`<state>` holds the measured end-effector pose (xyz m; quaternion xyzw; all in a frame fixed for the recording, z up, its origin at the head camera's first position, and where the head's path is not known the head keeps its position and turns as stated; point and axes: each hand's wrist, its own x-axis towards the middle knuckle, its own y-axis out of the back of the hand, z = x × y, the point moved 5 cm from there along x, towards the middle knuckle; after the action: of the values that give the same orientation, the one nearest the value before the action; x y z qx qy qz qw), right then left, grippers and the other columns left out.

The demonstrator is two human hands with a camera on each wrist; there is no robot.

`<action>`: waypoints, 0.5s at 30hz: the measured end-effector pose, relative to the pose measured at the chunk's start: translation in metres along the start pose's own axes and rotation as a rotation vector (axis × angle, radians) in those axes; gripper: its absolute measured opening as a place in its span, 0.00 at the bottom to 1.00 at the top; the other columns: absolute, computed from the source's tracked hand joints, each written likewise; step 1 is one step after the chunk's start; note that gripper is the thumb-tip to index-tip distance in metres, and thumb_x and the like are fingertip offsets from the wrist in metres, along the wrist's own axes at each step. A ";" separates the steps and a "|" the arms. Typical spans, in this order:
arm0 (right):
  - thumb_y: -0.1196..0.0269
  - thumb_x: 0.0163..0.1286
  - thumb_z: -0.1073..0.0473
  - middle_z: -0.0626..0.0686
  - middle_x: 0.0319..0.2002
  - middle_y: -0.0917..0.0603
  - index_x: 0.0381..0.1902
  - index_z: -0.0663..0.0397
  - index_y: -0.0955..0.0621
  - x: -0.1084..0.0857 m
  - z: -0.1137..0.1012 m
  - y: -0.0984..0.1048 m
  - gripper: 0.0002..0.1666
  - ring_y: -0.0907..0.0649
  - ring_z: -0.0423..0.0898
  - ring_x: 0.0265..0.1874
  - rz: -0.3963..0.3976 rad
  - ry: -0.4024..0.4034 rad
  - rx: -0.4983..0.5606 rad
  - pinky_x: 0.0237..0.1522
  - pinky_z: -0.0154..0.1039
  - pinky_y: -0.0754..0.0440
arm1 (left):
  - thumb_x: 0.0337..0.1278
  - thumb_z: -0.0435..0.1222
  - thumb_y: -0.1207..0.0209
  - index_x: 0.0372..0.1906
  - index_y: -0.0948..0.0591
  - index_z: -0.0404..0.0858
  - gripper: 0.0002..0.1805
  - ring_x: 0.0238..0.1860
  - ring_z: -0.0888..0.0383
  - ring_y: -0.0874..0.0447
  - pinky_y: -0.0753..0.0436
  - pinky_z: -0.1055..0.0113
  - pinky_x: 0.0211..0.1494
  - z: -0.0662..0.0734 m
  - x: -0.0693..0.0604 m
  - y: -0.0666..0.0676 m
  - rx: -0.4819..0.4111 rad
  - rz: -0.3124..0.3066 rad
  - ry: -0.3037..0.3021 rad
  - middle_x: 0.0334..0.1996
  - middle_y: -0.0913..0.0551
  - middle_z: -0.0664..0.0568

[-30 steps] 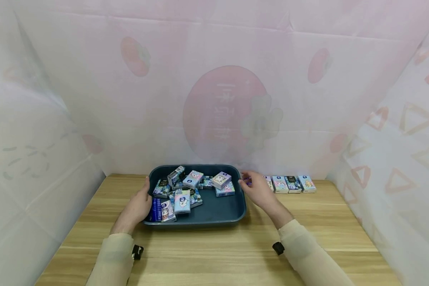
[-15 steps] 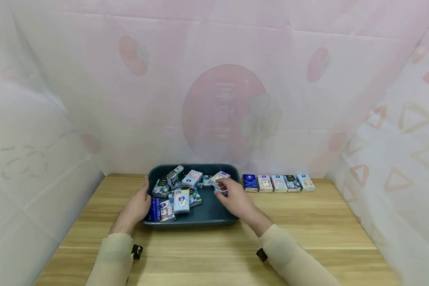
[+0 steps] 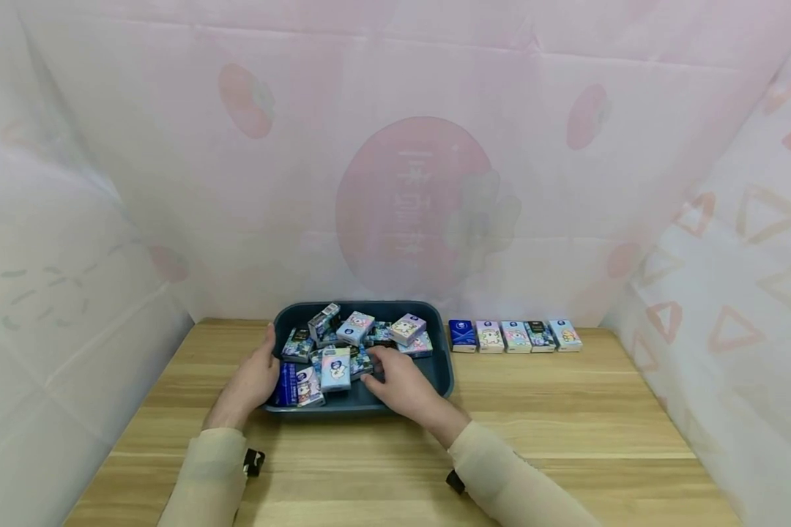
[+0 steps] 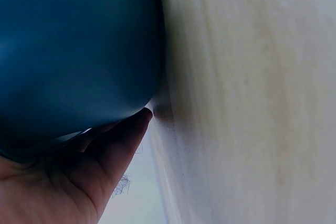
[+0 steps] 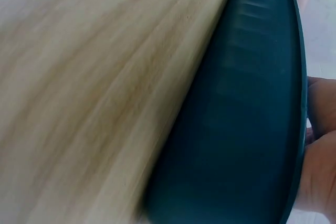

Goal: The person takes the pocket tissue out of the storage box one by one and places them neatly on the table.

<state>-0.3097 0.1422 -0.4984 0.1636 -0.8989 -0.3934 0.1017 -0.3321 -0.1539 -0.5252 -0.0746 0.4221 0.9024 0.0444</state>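
Observation:
A dark teal tray [image 3: 439, 359] holds a loose pile of small tissue packs in blue, lilac and dark floral wrappers. Along its left side lies my left hand [image 3: 253, 377]; in the left wrist view that hand [image 4: 68, 187] has straight fingers against the outer wall of the tray [image 4: 79, 51]. My right hand [image 3: 409, 388] reaches over the front rim, fingertips beside a dark floral pack [image 3: 361, 361] right of a light blue pack [image 3: 335, 369]. Its thumb and fingers are apart, with nothing visible between them. The right wrist view shows the tray's front wall [image 5: 231, 108] and part of that hand [image 5: 321, 166].
Right of the tray, several packs stand in a side-by-side row, from a dark blue one [image 3: 462, 336] to a light blue one [image 3: 565, 336]. A wooden table [image 3: 567, 424] carries everything. A printed pale cloth [image 3: 290, 183] hangs behind and at both sides.
My right hand has moved left from the tray's right edge, across the lilac pack, to the middle of the pile. The dark blue pack in the row is uncovered. My left hand has stayed put.

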 end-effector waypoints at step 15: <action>0.27 0.88 0.50 0.59 0.72 0.14 0.83 0.47 0.16 0.018 -0.006 -0.018 0.32 0.09 0.51 0.62 -0.069 -0.027 -0.263 0.66 0.49 0.06 | 0.98 0.38 0.66 0.98 0.71 0.46 0.41 0.92 0.21 0.39 0.31 0.21 0.90 0.003 0.000 0.000 -0.003 -0.003 0.001 0.94 0.52 0.21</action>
<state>-0.3204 0.1201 -0.5065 0.1743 -0.8347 -0.5133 0.0967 -0.3327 -0.1521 -0.5232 -0.0759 0.4206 0.9029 0.0456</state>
